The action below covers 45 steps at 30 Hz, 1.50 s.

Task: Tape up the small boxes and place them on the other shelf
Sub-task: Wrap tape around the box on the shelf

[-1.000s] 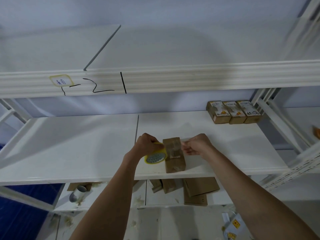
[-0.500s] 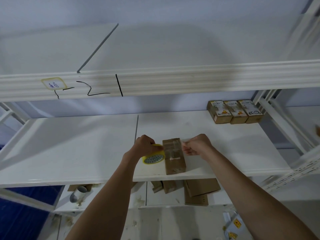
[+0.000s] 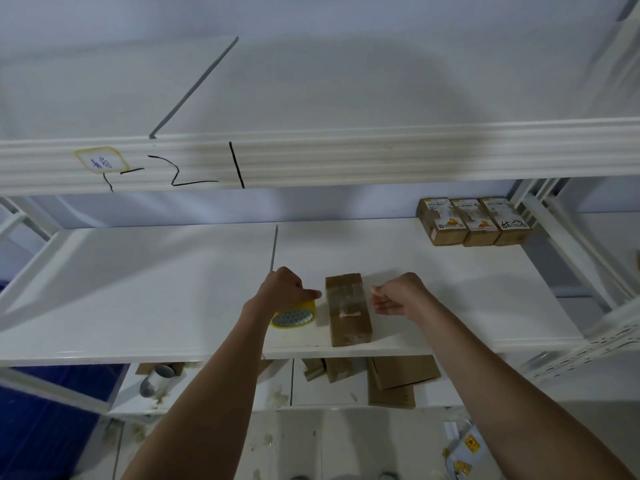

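So our small box (image 3: 348, 308) sits lower-center on the shelf (image 3: 138, 289), long axis running away from us. Left hand (image 3: 282, 289) grips the tape roll (image 3: 293, 315) just left; right hand (image 3: 398, 294), curled and empty, is about equally close.

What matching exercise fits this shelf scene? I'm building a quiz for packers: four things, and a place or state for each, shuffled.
Things:
1. tape roll
2. taped box
3. three labelled boxes
4. right hand

Places or states:
A. back right of the middle shelf
B. in the left hand
C. curled, right of the box, apart from it
D. front of the middle shelf, between the hands

Pairs: 1-B, 2-D, 3-A, 4-C
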### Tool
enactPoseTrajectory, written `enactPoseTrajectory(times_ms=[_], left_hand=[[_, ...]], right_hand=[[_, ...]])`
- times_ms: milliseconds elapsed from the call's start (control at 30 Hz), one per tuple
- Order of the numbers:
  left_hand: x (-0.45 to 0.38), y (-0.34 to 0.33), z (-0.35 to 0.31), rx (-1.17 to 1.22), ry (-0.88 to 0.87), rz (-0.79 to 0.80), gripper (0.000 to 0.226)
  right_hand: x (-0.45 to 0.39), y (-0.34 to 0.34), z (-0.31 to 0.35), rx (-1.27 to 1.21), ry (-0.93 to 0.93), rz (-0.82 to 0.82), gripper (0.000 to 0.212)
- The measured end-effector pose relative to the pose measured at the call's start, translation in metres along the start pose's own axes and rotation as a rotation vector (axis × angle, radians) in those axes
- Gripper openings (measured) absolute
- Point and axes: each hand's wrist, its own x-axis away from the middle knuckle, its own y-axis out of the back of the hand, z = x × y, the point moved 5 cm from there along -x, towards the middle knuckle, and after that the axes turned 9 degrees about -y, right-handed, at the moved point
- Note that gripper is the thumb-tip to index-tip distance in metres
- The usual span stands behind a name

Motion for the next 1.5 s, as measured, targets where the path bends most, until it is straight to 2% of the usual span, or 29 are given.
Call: enactPoseTrajectory(times_ms=[133,400,700,900,1067,1500], left_hand=[[-0.002,-0.005,0.0,-0.05,-0.001,-0.013,0.042],[-0.009,-0.006,0.005,-0.114,0.026,-0.007,0.043],[-0.015,-0.011,0.004,-0.114,0.043,0.008,0.046],[-0.017,-0.015,0.003,-0.12,0.036,-0.005,0.045],[-0.018,-0.017,0.005,-0.125,0.043,-0.006,0.053],[-0.016,-0.022,0.007,-0.138,0.038,-0.016,0.051]], right_hand=[[-0.007,-0.001,-0.01,0.003,-0.048,-0.002,0.02],[-0.011,-0.011,-0.014,-0.058,-0.117,0.094,0.025],[-0.021,-0.011,-0.015,-0.023,-0.045,0.0,0.021],[-0.031,-0.01,-0.015,0.003,-0.038,-0.129,0.016],[-0.035,-0.009,-0.014,0.019,-0.032,-0.154,0.014],[-0.039,-0.011,-0.022,0.037,-0.027,-0.129,0.016]])
